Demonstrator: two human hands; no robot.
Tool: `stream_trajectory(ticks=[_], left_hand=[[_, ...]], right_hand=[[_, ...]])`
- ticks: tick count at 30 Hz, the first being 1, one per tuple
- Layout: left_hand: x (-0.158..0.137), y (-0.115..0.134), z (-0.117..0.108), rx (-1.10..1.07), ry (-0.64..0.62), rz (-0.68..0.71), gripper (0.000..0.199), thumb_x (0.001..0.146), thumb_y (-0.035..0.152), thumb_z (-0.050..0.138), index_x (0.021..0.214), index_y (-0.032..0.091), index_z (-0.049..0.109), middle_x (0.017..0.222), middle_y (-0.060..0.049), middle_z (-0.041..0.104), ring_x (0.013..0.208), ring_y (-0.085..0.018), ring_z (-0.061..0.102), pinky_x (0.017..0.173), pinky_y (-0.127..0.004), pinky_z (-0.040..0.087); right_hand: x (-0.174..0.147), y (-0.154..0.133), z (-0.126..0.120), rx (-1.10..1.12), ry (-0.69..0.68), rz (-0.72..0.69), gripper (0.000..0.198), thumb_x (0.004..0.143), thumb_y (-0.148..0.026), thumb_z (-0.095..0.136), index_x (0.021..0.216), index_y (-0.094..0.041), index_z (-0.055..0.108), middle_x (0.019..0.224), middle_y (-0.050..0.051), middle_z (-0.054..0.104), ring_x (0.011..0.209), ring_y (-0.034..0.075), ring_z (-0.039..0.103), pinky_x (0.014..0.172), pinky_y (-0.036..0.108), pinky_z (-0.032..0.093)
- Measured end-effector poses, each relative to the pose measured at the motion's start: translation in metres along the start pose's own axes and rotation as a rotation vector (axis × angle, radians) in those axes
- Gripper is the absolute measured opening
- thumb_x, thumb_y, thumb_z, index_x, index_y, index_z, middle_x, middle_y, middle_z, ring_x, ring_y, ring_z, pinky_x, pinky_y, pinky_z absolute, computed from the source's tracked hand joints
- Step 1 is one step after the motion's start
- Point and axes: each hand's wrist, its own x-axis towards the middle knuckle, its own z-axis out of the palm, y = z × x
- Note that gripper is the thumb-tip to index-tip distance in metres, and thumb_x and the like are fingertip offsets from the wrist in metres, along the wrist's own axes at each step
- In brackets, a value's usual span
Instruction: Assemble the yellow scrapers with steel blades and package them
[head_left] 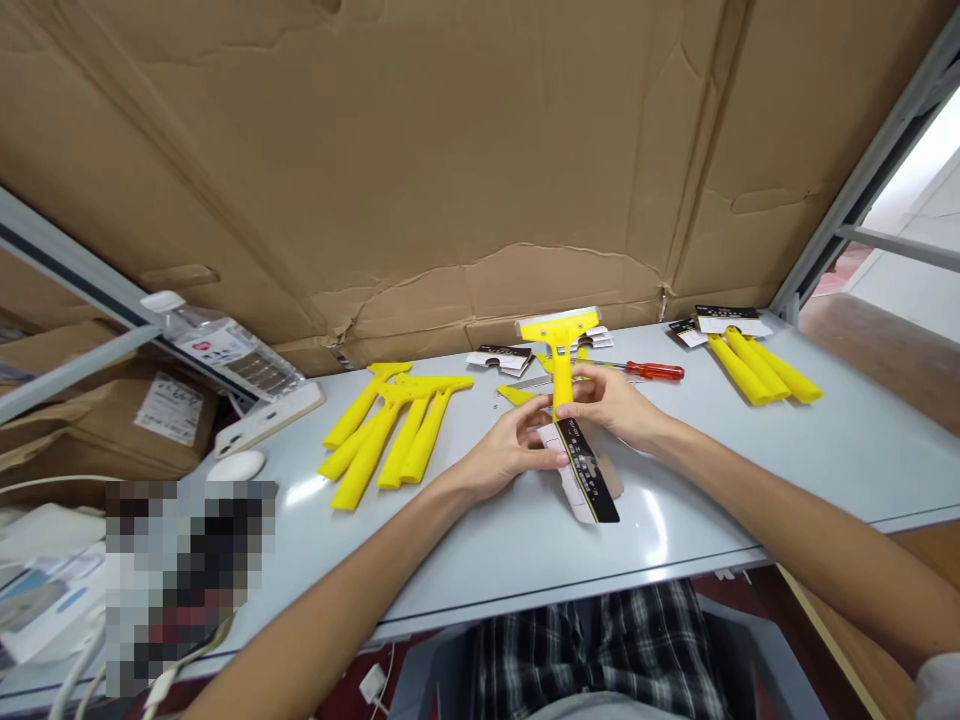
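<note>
Above the counter [495, 560], near its middle: one yellow scraper [561, 350], handle down, head up and toward the cardboard wall [480, 150]. Head is T-shaped, two screws visible, pale strip along the far edge. A folded printed card [592, 490], black and white, meets the handle's lower end and hangs toward the near edge of the counter.

Left grip [517, 445]: closed, fingertips pressed on the card at its left side, just beside the handle end. Right grip [611, 400]: closed round the scraper's handle from the right, thumb low on it near the card's top, fingers behind. Scraper thus sits between the two grips, its head beyond the fingertips of both. Exact contact of the left fingers behind the card is hidden.

Surroundings: red-handled screwdriver [655, 371] lies just behind the right grip; loose cards [499, 358] sit farther back. Left of the left grip, well apart: a cluster of yellow scrapers [366, 460], some overlapping. Far right: three yellow handles [761, 370], cards over their far ends. Left end: white mouse [236, 466], phone [270, 420], and a clear plastic bottle [240, 350], tilted, just behind the phone
</note>
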Motion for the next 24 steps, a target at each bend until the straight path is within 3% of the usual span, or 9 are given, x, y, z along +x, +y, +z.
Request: stream_trajectory(ticks=[4, 8, 15, 19, 24], left_hand=[[0.003, -0.001, 0.001, 0.005, 0.112, 0.059, 0.055, 0.069, 0.026, 0.095, 0.118, 0.025, 0.070, 0.128, -0.008, 0.069, 0.102, -0.025, 0.073, 0.091, -0.042, 0.059], [0.005, -0.002, -0.003, -0.060, 0.178, 0.096, 0.040, 0.069, 0.028, 0.095, 0.095, 0.021, 0.065, 0.108, -0.003, 0.074, 0.088, -0.021, 0.073, 0.084, -0.041, 0.061], [0.008, -0.005, 0.001, -0.160, 0.246, 0.151, 0.040, 0.070, 0.031, 0.095, 0.090, 0.016, 0.064, 0.098, -0.004, 0.075, 0.090, -0.019, 0.072, 0.093, -0.042, 0.059], [0.010, -0.003, -0.001, -0.188, 0.374, 0.209, 0.043, 0.069, 0.032, 0.095, 0.088, 0.017, 0.059, 0.092, -0.002, 0.072, 0.085, -0.017, 0.069, 0.083, -0.036, 0.060], [0.011, -0.006, -0.004, -0.134, 0.424, 0.225, 0.050, 0.069, 0.045, 0.095, 0.081, 0.018, 0.054, 0.080, 0.000, 0.067, 0.072, -0.014, 0.064, 0.069, -0.028, 0.054]], right_hand=[[-0.002, -0.003, 0.000, 0.092, 0.032, -0.002, 0.056, 0.075, -0.041, 0.089, 0.118, -0.024, 0.057, 0.098, 0.003, 0.076, 0.087, 0.017, 0.072, 0.083, 0.031, 0.057], [-0.002, -0.005, -0.001, 0.162, 0.088, 0.008, 0.061, 0.076, -0.041, 0.089, 0.124, -0.026, 0.055, 0.107, 0.005, 0.076, 0.093, 0.018, 0.074, 0.088, 0.034, 0.058], [0.000, -0.009, 0.003, 0.290, 0.217, 0.015, 0.066, 0.067, -0.041, 0.093, 0.120, -0.025, 0.057, 0.127, 0.007, 0.071, 0.102, 0.021, 0.074, 0.090, 0.037, 0.061], [0.002, -0.005, 0.000, 0.204, 0.260, 0.011, 0.058, 0.065, -0.039, 0.095, 0.112, -0.019, 0.067, 0.128, 0.009, 0.070, 0.107, 0.021, 0.072, 0.095, 0.035, 0.060], [0.005, 0.004, -0.006, 0.089, 0.181, 0.088, 0.050, 0.068, -0.046, 0.093, 0.102, -0.014, 0.075, 0.116, 0.011, 0.074, 0.098, 0.019, 0.070, 0.083, 0.030, 0.059]])
